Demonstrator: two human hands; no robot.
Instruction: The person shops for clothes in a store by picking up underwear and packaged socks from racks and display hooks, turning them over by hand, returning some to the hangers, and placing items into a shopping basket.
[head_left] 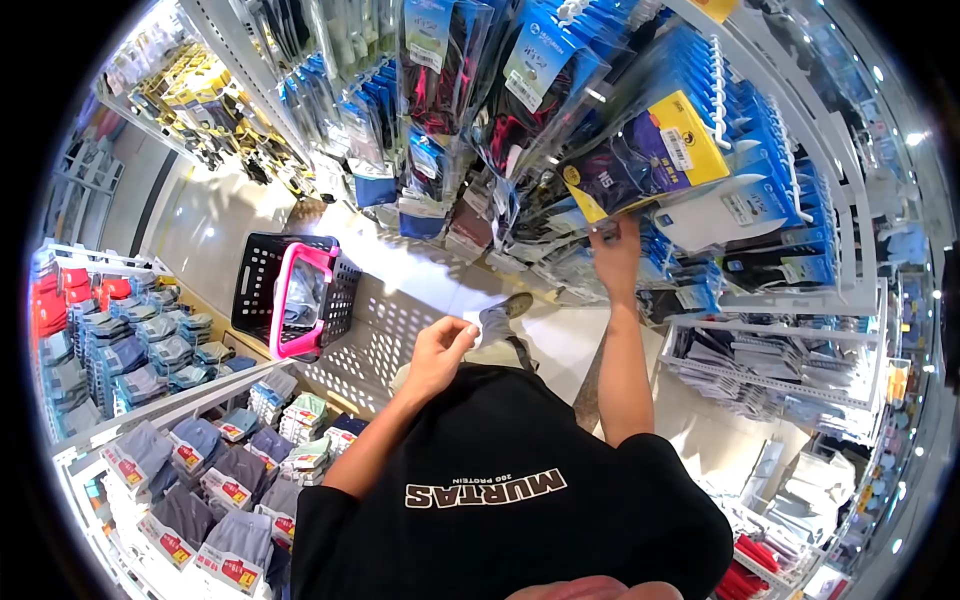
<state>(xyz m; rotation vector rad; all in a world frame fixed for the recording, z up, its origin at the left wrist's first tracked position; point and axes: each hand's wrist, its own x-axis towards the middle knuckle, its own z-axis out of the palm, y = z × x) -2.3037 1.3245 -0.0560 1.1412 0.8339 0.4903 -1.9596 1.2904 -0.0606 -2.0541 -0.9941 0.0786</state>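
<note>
My right hand reaches up to the rack, its fingers closed at the lower edge of a clear-wrapped package with a yellow and purple card, a white barcode label and something dark inside. Part of those fingers is hidden by the package. Beside it hangs a blue and white package with a label. In front of my body, my left hand is closed, thumb and forefinger pinched together at a small white piece too small to name.
A black shopping basket with a pink handle stands on the floor to the left, a clear-wrapped item inside. Shelves of folded packaged clothes line the lower left. White wire racks run along the right. My shoe shows on the floor.
</note>
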